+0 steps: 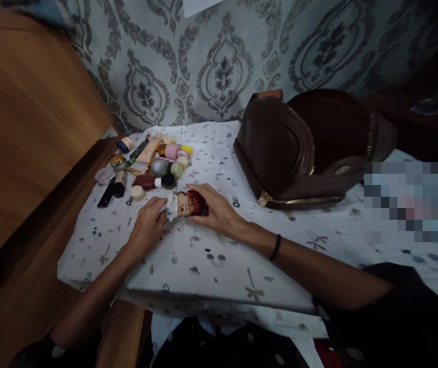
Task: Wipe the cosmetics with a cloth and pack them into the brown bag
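Observation:
My right hand is wrapped round a dark red bottle with a gold-coloured end, which lies on its side just above the cloth. My left hand pinches a crumpled white tissue against the bottle's gold end. Just beyond my hands lie a dark red tube with a white neck, a round black lid and a small cream-coloured cap.
Several cosmetics, among them a pink bottle and a grey-blue bottle, lie at the back left of the patterned cloth. An open brown bag stands at the right. A wooden cabinet borders the left side.

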Action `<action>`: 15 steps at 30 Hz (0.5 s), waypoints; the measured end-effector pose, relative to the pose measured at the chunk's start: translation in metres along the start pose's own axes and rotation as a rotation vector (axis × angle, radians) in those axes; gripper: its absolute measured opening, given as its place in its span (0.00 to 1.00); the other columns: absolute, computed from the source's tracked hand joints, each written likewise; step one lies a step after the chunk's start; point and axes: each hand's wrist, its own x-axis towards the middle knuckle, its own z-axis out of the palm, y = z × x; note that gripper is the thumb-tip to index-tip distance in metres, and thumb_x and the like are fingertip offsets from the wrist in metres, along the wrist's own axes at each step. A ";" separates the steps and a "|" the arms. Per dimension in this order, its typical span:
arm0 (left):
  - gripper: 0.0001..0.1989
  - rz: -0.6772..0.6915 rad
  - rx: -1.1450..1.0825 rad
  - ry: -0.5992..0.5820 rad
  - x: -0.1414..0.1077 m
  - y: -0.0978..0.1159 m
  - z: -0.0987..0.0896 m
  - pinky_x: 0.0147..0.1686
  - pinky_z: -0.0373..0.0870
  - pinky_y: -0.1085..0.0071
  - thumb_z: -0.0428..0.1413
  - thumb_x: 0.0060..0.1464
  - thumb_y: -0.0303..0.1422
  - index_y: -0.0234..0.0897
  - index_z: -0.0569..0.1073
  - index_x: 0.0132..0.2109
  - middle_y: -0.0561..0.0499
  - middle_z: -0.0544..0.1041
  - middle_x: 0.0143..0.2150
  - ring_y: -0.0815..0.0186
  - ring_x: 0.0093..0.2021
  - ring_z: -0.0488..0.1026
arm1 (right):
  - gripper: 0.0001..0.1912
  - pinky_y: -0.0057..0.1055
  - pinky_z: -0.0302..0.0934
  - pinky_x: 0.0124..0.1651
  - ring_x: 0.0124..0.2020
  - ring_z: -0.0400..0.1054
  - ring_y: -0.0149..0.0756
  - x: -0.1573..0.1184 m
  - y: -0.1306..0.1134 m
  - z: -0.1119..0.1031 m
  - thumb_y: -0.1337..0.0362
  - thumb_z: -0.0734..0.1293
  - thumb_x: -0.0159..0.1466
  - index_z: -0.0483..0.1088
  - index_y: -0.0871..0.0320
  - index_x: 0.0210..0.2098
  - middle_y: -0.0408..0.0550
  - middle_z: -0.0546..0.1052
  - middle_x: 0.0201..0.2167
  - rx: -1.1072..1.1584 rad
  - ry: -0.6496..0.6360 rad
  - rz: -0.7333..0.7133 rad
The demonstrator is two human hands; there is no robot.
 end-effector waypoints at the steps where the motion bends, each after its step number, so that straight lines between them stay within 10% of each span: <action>1: 0.09 -0.003 -0.015 -0.008 -0.001 0.000 -0.001 0.42 0.66 0.66 0.47 0.54 0.23 0.38 0.69 0.36 0.49 0.72 0.36 0.59 0.39 0.71 | 0.35 0.47 0.65 0.55 0.52 0.68 0.49 0.000 0.000 0.000 0.63 0.74 0.58 0.61 0.54 0.63 0.54 0.72 0.51 -0.015 -0.006 -0.007; 8: 0.09 -0.064 -0.202 -0.042 0.001 0.002 -0.004 0.43 0.67 0.66 0.48 0.53 0.26 0.36 0.72 0.35 0.49 0.74 0.36 0.61 0.39 0.72 | 0.31 0.51 0.62 0.56 0.53 0.65 0.54 0.001 0.001 -0.002 0.57 0.75 0.57 0.66 0.55 0.58 0.56 0.73 0.51 -0.099 0.058 0.009; 15: 0.27 -0.102 -0.314 0.045 0.002 0.001 -0.003 0.57 0.65 0.62 0.49 0.51 0.24 0.36 0.71 0.59 0.46 0.76 0.57 0.57 0.56 0.72 | 0.28 0.50 0.62 0.54 0.50 0.66 0.52 0.001 0.002 -0.003 0.59 0.72 0.59 0.67 0.54 0.58 0.54 0.75 0.50 -0.086 0.079 0.092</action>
